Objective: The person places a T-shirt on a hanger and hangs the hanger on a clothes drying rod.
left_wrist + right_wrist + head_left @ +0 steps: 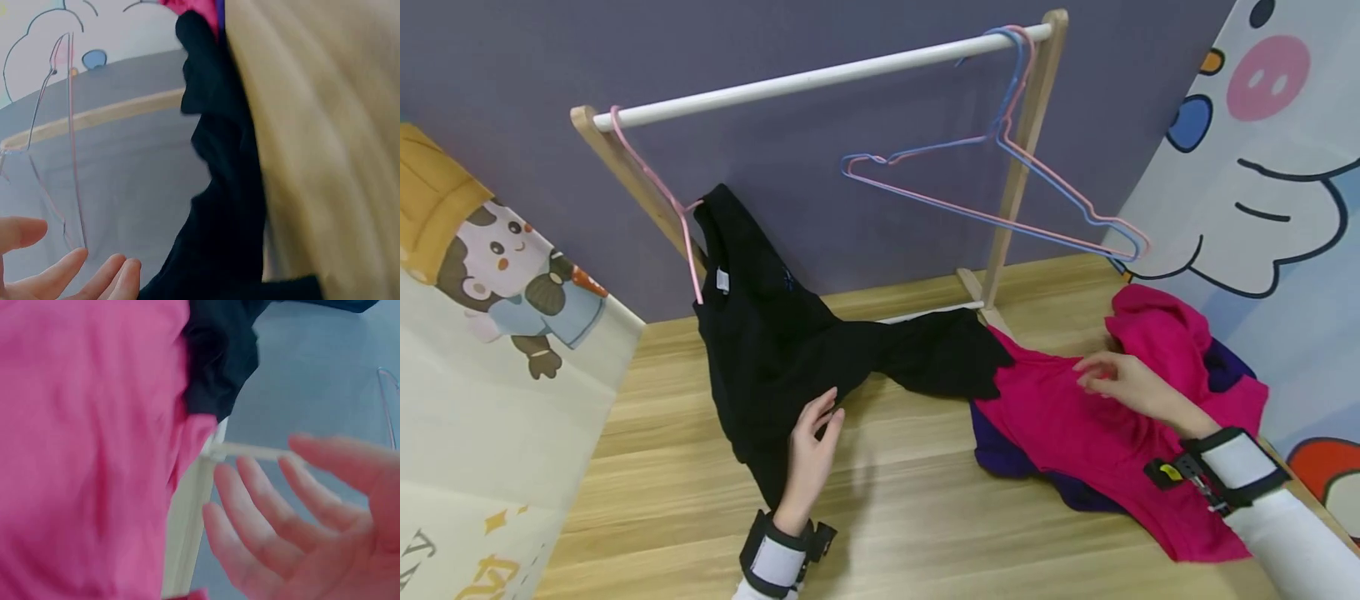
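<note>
A black shirt point(760, 333) hangs off a pink hanger point(658, 179) at the rack's left end, its white label showing at the neck. One hanger arm shows outside the cloth, and the rest is hidden behind the shirt. A black sleeve point(940, 354) stretches right, onto a bright pink garment point(1067, 417). Close in front of the shirt's lower part is my left hand point(811, 454), fingers loosely bent and holding nothing. Over the pink garment hovers my right hand point(1123, 383), with relaxed, spread fingers point(250, 506) in the right wrist view and nothing in them.
A white rail point(827, 79) on wooden posts forms the rack. Near its right end hang a blue hanger point(955, 215) and another pink hanger point(1078, 204), close together. Dark purple cloth point(1000, 446) lies under the pink garment on the wooden surface point(910, 533). Cartoon-printed panels flank both sides.
</note>
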Demonstrator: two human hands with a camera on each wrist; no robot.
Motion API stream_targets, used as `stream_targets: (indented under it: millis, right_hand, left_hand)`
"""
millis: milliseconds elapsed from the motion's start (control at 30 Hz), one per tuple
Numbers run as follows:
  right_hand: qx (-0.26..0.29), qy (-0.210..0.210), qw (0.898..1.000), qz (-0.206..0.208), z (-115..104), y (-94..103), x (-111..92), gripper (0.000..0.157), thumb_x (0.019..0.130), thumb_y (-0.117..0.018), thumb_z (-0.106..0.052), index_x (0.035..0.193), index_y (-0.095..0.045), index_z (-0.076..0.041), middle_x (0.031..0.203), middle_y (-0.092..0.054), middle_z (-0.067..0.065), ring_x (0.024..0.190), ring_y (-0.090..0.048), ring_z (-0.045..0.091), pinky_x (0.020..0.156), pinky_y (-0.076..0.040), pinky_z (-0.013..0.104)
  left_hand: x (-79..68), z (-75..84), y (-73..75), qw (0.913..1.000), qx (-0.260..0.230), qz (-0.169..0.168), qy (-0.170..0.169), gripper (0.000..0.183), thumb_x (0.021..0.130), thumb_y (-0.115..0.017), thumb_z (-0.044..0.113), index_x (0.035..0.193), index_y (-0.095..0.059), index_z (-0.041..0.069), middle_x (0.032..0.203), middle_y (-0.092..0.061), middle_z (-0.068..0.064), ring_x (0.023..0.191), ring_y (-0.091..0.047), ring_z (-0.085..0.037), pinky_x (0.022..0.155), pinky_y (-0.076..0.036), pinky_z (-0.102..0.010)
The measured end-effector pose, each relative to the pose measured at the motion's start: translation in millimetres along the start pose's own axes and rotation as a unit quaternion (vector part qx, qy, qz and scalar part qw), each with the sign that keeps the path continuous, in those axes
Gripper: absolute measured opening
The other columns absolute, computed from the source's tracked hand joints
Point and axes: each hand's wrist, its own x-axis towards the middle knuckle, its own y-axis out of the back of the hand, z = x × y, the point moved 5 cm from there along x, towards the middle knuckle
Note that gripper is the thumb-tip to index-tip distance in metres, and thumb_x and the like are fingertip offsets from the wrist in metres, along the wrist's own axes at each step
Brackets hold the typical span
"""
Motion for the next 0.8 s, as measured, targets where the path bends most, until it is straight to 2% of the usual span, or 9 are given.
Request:
stream_targets:
  millis: [167,267,367,500,700,800]
  right_hand:
    - [-0.022,0.069,0.995,-0.064,-2.7,-9.8,-15.9,0.020,0.075,-0.060,0.005,0.094,-0.053,0.007,0.079,-0.063,0.013,0.073,-0.058,0.007,0.057,-0.050,0.022]
    - [-0.040,0.078,0.992,-0.093,-3.5,-21.6,-22.6,0.024,0.074,-0.065,-0.002,0.093,-0.053,0.004,0.079,-0.062,0.010,0.072,-0.057,0.006,0.056,-0.051,0.026]
    - [-0.057,0.064,0.990,-0.109,-3.1,-34.7,-26.6,0.028,0.073,-0.069,-0.012,0.093,-0.054,0.000,0.080,-0.060,0.008,0.069,-0.056,0.009,0.056,-0.051,0.032]
    - [-0.072,0.057,0.988,-0.127,-3.5,-52.7,-27.9,0.030,0.071,-0.071,-0.018,0.092,-0.055,-0.002,0.082,-0.059,0.004,0.069,-0.055,0.013,0.059,-0.051,0.036]
    - [-0.098,0.075,0.983,-0.136,-7.4,-74.9,-22.3,0.032,0.069,-0.072,-0.024,0.089,-0.056,-0.005,0.079,-0.056,-0.003,0.069,-0.052,0.010,0.059,-0.049,0.036]
    - [-0.110,0.088,0.980,-0.141,-10.9,-81.8,-17.4,0.025,0.071,-0.070,-0.024,0.085,-0.057,-0.008,0.074,-0.054,-0.007,0.066,-0.049,0.006,0.058,-0.048,0.033]
  left_hand:
    - [-8.7,-30.7,-18.4,0.9991,-0.005,-0.020,0.037,0.028,0.084,-0.054,0.003,0.112,-0.054,0.002,0.110,-0.055,-0.022,0.100,-0.052,-0.032,0.084,-0.044,-0.051]
    - [-14.3,-35.7,-31.0,0.9975,-0.019,-0.036,0.057,0.027,0.085,-0.053,0.003,0.112,-0.053,0.000,0.110,-0.054,-0.023,0.097,-0.053,-0.032,0.085,-0.044,-0.050]
    - [-20.1,-29.9,-44.1,0.9945,-0.041,-0.054,0.080,0.025,0.085,-0.051,-0.001,0.109,-0.053,-0.005,0.106,-0.054,-0.027,0.093,-0.054,-0.036,0.082,-0.045,-0.053]
    - [-26.2,-12.9,-59.1,0.9916,-0.041,-0.080,0.092,0.022,0.083,-0.051,-0.003,0.105,-0.054,-0.009,0.102,-0.056,-0.029,0.091,-0.054,-0.038,0.080,-0.046,-0.053]
    - [-27.3,-0.3,-72.0,0.9899,-0.031,-0.106,0.089,0.020,0.083,-0.050,-0.003,0.103,-0.055,-0.008,0.101,-0.059,-0.026,0.090,-0.056,-0.033,0.079,-0.047,-0.050]
    - [-27.6,2.2,-77.6,0.9891,-0.024,-0.119,0.083,0.019,0.084,-0.050,-0.002,0.101,-0.056,-0.007,0.099,-0.061,-0.024,0.089,-0.056,-0.030,0.077,-0.049,-0.047]
